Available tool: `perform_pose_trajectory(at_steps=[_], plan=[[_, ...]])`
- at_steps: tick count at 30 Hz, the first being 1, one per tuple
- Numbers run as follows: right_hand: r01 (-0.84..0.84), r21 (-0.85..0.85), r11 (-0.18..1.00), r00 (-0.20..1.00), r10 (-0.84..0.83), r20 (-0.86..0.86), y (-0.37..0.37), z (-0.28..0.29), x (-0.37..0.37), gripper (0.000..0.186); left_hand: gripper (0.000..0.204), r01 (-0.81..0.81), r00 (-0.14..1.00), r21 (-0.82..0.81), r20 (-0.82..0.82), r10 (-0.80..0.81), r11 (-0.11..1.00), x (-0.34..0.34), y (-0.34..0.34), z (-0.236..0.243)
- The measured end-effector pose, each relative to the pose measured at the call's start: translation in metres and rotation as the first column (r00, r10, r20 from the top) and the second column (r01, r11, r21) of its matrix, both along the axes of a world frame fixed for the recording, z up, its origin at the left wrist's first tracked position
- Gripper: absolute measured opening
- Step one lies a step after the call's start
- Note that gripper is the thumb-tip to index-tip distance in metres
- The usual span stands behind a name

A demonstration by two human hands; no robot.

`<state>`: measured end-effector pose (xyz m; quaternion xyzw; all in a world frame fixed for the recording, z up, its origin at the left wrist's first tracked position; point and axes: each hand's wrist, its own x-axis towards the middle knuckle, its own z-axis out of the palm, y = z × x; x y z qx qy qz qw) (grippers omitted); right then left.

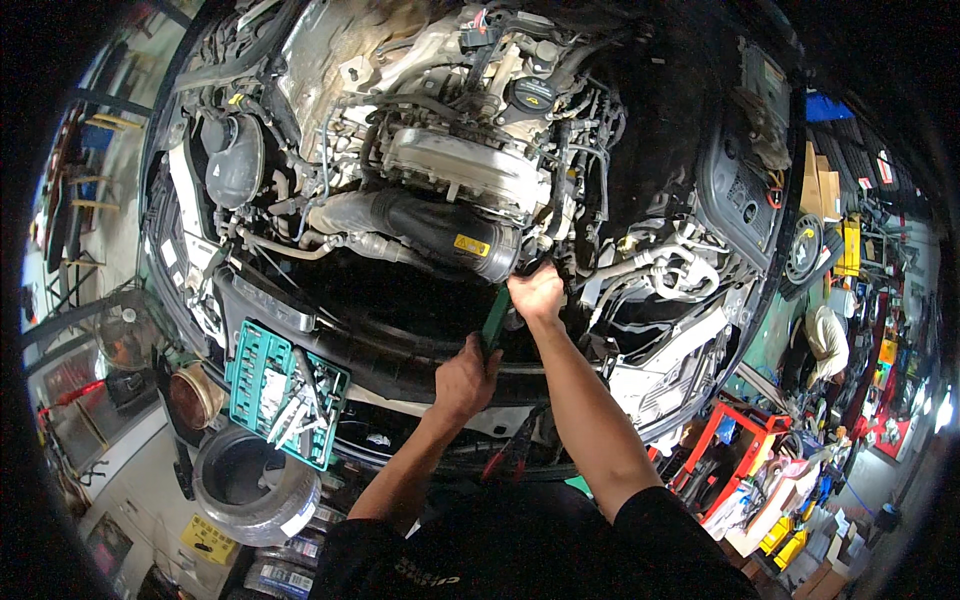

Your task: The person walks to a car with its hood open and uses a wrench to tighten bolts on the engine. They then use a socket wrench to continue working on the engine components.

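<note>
A yellow label [471, 246] sits on the black air duct [415, 220] before me, its print too small to read; a white sticker [300, 518] marks the tyre [225, 505] low on my left. My left hand [464, 382] is closed around a green tool [495, 318] slanting up toward the duct's right end. My right hand [537, 292] is beside that end, its fingertips hidden, so I can't tell its grip. A dark gap [385, 300] lies between duct and front crossmember [385, 360].

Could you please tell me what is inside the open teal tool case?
Inside the tool case, loose silvery metal pieces and a dark, long tool lie over moulded slots. What these cover underneath cannot be seen.
</note>
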<state>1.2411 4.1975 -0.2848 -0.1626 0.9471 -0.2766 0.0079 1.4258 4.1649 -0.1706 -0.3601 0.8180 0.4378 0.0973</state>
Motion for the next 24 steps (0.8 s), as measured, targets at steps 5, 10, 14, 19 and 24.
perform_pose_trajectory(at_steps=[5, 10, 14, 19, 24], plan=[[0.087, 0.138, 0.987, 0.994, -0.077, -0.073, -0.002, -0.001, -0.002, 0.050, 0.057, -0.022, 1.000, -0.021, -0.020, 0.021, 1.000, -0.002, 0.004, 0.002], [-0.006, 0.133, 0.991, 0.995, 0.020, -0.102, -0.002, 0.007, -0.007, 0.055, 0.050, -0.059, 0.995, -0.048, -0.083, 0.054, 0.997, -0.006, 0.005, 0.005], [-0.004, 0.059, 0.998, 0.999, 0.001, 0.046, -0.003, 0.006, -0.013, 0.054, 0.048, -0.052, 0.996, -0.011, -0.073, 0.051, 0.999, -0.008, -0.004, 0.008], [0.036, 0.169, 0.985, 0.999, -0.031, -0.032, -0.009, 0.003, -0.014, 0.049, 0.047, -0.047, 0.990, -0.035, -0.133, 0.042, 0.998, -0.010, -0.012, 0.011], [0.004, 0.209, 0.978, 0.981, -0.045, 0.188, -0.013, 0.024, -0.020, 0.052, 0.046, -0.065, 0.989, -0.033, -0.134, 0.060, 0.997, -0.016, -0.016, 0.009]])
